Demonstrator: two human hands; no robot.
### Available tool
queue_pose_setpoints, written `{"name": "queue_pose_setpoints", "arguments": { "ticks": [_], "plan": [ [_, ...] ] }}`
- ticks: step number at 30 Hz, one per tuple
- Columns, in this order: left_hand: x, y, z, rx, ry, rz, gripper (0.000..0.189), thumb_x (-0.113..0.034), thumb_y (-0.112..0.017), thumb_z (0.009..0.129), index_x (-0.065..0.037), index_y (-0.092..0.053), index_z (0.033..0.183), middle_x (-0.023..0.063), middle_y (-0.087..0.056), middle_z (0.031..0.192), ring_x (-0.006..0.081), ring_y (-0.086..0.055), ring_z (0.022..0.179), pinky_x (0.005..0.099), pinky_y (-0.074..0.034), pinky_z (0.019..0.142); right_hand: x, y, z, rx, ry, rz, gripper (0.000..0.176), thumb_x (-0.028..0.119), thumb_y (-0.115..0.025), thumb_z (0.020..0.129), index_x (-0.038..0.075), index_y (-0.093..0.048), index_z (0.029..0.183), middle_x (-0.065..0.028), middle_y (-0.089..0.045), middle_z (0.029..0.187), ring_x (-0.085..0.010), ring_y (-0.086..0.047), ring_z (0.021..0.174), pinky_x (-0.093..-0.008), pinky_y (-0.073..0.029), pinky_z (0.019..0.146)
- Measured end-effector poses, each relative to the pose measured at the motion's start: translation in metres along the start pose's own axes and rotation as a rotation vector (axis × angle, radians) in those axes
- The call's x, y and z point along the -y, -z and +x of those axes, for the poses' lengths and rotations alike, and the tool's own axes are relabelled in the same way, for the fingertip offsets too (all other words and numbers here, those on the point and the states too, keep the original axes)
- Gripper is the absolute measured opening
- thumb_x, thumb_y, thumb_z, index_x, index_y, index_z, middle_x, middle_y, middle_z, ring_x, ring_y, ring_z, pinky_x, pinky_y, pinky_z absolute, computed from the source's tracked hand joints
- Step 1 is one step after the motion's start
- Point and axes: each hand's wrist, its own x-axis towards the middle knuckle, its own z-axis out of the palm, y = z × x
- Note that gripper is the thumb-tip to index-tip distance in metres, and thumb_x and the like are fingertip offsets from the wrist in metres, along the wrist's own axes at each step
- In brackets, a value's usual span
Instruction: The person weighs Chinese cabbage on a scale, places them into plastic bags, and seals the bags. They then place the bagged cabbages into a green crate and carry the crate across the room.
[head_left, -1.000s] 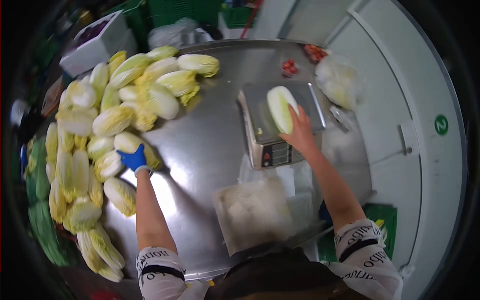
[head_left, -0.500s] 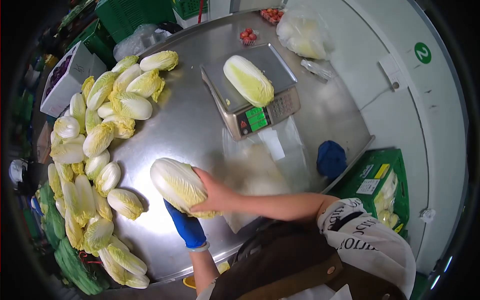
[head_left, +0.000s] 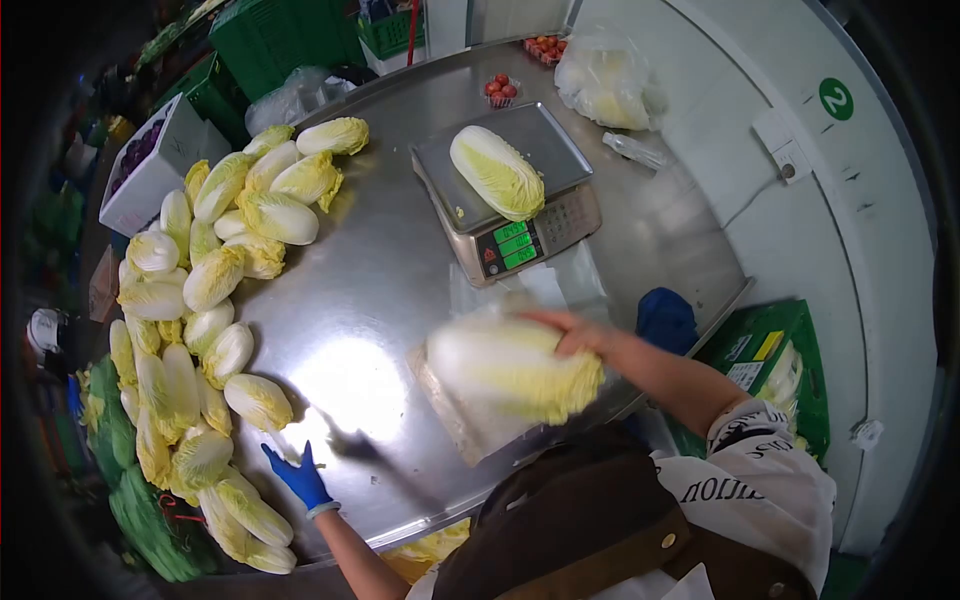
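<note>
A metal table (head_left: 375,255) spreads beneath the blue-gloved left hand (head_left: 300,480) and the bare right hand (head_left: 575,332). A heap of pale cabbages (head_left: 213,278) lies left of the left hand and beyond it, the nearest just beside it. Beyond the right hand stands a scale (head_left: 575,212), its display (head_left: 516,244) lit green. The right hand grips the blurred held cabbage (head_left: 490,367), its white end to that hand's left. Another cabbage (head_left: 497,172), beyond the right hand, rests on the scale. The left hand is spread wide; whether it touches the table I cannot tell. Well beyond the right hand sits a tub of red fruit (head_left: 500,92).
</note>
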Motion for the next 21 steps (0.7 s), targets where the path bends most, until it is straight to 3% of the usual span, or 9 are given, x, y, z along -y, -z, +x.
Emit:
{"name": "queue_pose_setpoints", "arguments": {
  "ticks": [1, 2, 5, 7, 10, 13, 16, 18, 21],
  "plan": [
    [-0.032, -0.006, -0.012, -0.07, -0.203, 0.24, 0.065, -0.022, -0.073, 0.075, 0.003, -0.044, 0.129, 0.0207, -0.053, 0.12, 0.0324, -0.053, 0.107, 0.0393, -0.043, 0.092, 0.013, 0.024, -0.002, -0.104, 0.121, -0.002, 0.088, 0.018, -0.073, 0.064, 0.004, -0.032, 0.141, -0.0101, -0.043, 0.137, -0.0211, -0.041, 0.127, -0.0344, -0.033, 0.106],
    [-0.059, -0.004, -0.017, 0.061, -0.087, 0.153, 0.077, -0.019, -0.074, 0.074, 0.003, -0.035, 0.137, 0.024, -0.036, 0.14, 0.0363, -0.033, 0.13, 0.0441, -0.025, 0.109, 0.03, 0.049, 0.002, -0.205, 0.251, -0.005, 0.09, 0.019, -0.073, 0.063, 0.005, -0.031, 0.142, -0.0101, -0.044, 0.137, -0.0214, -0.041, 0.127, -0.0357, -0.034, 0.106],
    [-0.047, -0.053, -0.048, 0.118, 0.045, -0.147, 0.062, -0.011, -0.068, 0.08, 0.0, -0.04, 0.134, 0.0154, -0.05, 0.126, 0.0269, -0.051, 0.111, 0.0356, -0.039, 0.095, 0.117, 0.077, 0.012, -0.476, 0.525, -0.165, 0.08, 0.007, -0.072, 0.07, 0.005, -0.033, 0.14, -0.0106, -0.049, 0.131, -0.0217, -0.054, 0.113, -0.0333, -0.045, 0.094],
    [-0.099, -0.07, -0.07, 0.338, 0.226, -0.417, 0.052, -0.008, -0.065, 0.083, -0.004, -0.045, 0.131, 0.0093, -0.055, 0.112, 0.0167, -0.055, 0.091, 0.0282, -0.044, 0.077, 0.154, 0.116, 0.035, -0.652, 0.557, -0.354, 0.08, 0.009, -0.072, 0.07, 0.007, -0.034, 0.14, -0.0117, -0.046, 0.133, -0.0208, -0.055, 0.111, -0.032, -0.047, 0.092],
    [-0.13, -0.097, -0.105, 0.494, 0.277, -0.333, 0.051, -0.013, -0.067, 0.083, -0.006, -0.047, 0.129, 0.0051, -0.056, 0.096, 0.0114, -0.053, 0.077, 0.0247, -0.043, 0.065, 0.168, 0.165, 0.071, -0.725, 0.51, -0.402, 0.076, 0.009, -0.074, 0.07, 0.006, -0.039, 0.138, -0.0118, -0.048, 0.132, -0.0235, -0.055, 0.112, -0.0346, -0.046, 0.093],
    [-0.129, -0.116, -0.122, 0.633, 0.411, -0.289, 0.045, -0.02, -0.071, 0.079, -0.003, -0.054, 0.118, 0.004, -0.057, 0.077, 0.0128, -0.052, 0.065, 0.0263, -0.044, 0.06, 0.155, 0.207, 0.1, -0.912, 0.431, -1.2, 0.073, 0.013, -0.075, 0.069, 0.007, -0.043, 0.135, -0.0143, -0.047, 0.133, -0.0283, -0.048, 0.12, -0.0384, -0.04, 0.099],
    [-0.127, -0.121, -0.13, 0.712, 0.273, -0.194, 0.026, -0.025, -0.065, 0.083, 0.0, -0.063, 0.092, 0.0087, -0.059, 0.066, 0.0143, -0.054, 0.06, 0.031, -0.045, 0.058, 0.148, 0.159, 0.117, -1.047, 0.743, -1.777, 0.075, 0.026, -0.078, 0.067, 0.009, -0.046, 0.132, -0.0153, -0.046, 0.129, -0.0325, -0.044, 0.12, -0.0426, -0.037, 0.1],
    [-0.122, -0.126, -0.135, 0.7, 0.319, -0.401, 0.024, -0.024, -0.062, 0.086, -0.001, -0.064, 0.091, 0.0082, -0.06, 0.066, 0.0151, -0.055, 0.059, 0.0313, -0.044, 0.058, 0.127, 0.116, 0.134, -0.89, 0.662, -1.761, 0.083, 0.032, -0.077, 0.066, 0.011, -0.039, 0.137, -0.0177, -0.046, 0.126, -0.0327, -0.044, 0.118, -0.0435, -0.038, 0.098],
    [-0.125, -0.131, -0.144, 0.702, 0.44, -0.437, 0.023, -0.025, -0.057, 0.09, -0.003, -0.064, 0.091, 0.0074, -0.061, 0.066, 0.0149, -0.054, 0.058, 0.0311, -0.044, 0.058, 0.112, 0.081, 0.157, -0.971, 0.305, -1.909, 0.093, 0.038, -0.077, 0.064, 0.011, -0.032, 0.14, -0.0219, -0.045, 0.126, -0.0343, -0.044, 0.118, -0.0444, -0.039, 0.097]
  ]
}}
